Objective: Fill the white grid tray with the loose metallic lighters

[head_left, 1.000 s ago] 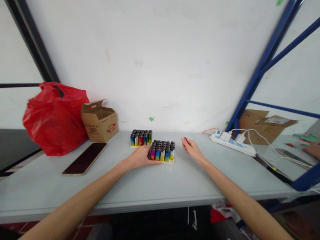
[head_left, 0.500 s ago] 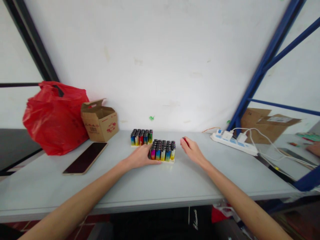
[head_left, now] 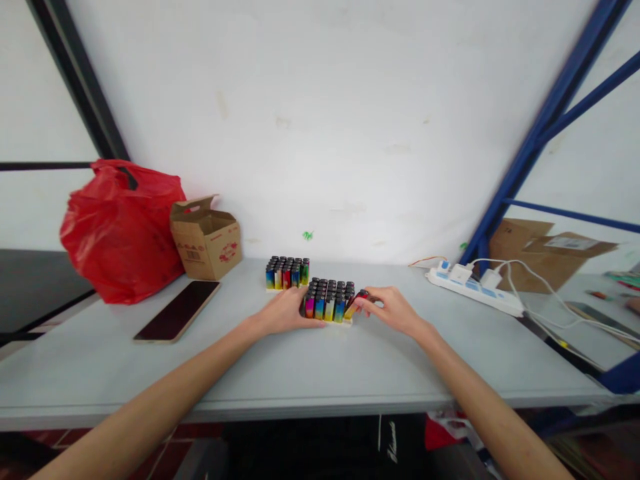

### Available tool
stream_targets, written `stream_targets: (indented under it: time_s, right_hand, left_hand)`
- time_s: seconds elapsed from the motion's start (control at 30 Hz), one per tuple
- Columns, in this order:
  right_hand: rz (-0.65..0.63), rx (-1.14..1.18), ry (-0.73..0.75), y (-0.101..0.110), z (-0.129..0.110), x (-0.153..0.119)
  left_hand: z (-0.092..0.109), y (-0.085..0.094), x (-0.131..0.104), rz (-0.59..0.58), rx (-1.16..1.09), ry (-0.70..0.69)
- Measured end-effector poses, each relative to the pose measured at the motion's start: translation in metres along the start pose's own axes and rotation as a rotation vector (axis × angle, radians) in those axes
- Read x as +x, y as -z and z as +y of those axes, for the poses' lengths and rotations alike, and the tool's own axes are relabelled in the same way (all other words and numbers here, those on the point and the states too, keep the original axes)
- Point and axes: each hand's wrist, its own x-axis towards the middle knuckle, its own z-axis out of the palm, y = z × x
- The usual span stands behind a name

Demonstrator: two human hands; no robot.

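A block of colourful lighters [head_left: 320, 307] with dark tops stands upright in rows in a low white tray [head_left: 346, 323] at the middle of the table. My left hand [head_left: 286, 311] is wrapped round the left side of this tray, its fingers partly hidden behind the lighters. At the front right corner, my right hand [head_left: 393, 308] pinches a single lighter [head_left: 356, 303], red above and yellow below. That lighter is tilted, its lower end against the corner of the block. Behind and to the left stands a second group of lighters [head_left: 287, 275].
On the left of the table [head_left: 280, 373] are a phone [head_left: 177, 312], an opened cardboard box [head_left: 215, 247] and a red plastic bag [head_left: 123, 233]. To the right lies a white power strip [head_left: 475, 291] with plugs and cables, near a blue metal frame [head_left: 520, 160].
My right hand has moved left with a lighter, from beside the tray to its front right corner. My left hand stays on the tray. The view has shifted slightly.
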Motion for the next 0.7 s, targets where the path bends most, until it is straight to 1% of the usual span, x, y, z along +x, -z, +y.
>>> stream_targets:
  time_s: [0.1,0.17,0.27,0.37,0.43,0.5,0.57,0.63,0.7]
  right_hand:
    - [-0.116,0.02,-0.005,-0.005,0.001,0.002]
    - [-0.198,-0.006,0.006,-0.009,0.003,0.004]
    - [-0.236,-0.158,0.029,-0.013,0.007,0.006]
    - [-0.273,-0.287,-0.008,-0.011,0.016,0.003]
    - [-0.259,-0.265,-0.047,-0.005,0.023,-0.001]
    - [-0.216,-0.215,-0.089,0.005,0.031,-0.004]
    - [-0.178,-0.202,-0.135,0.015,0.039,-0.007]
    - [-0.133,-0.214,-0.171,0.026,0.047,-0.009]
    - [-0.069,-0.238,-0.196,0.034,0.055,-0.01]
  left_hand:
    - [0.0,-0.001,0.0,0.002,-0.005,0.008]
    - [0.0,-0.001,0.0,0.004,0.001,0.006]
    - [0.0,-0.001,-0.001,0.014,0.018,0.006]
    - [0.001,-0.001,-0.001,0.01,0.027,0.0]
    - [0.001,-0.001,-0.002,0.006,0.046,0.012]
    - [0.001,-0.002,-0.001,0.01,0.06,0.017]
    - [0.003,-0.005,0.003,0.014,0.06,-0.005]
    - [0.007,-0.009,0.01,-0.003,0.059,-0.026]
    - [0.013,-0.013,0.024,-0.047,0.072,-0.016]
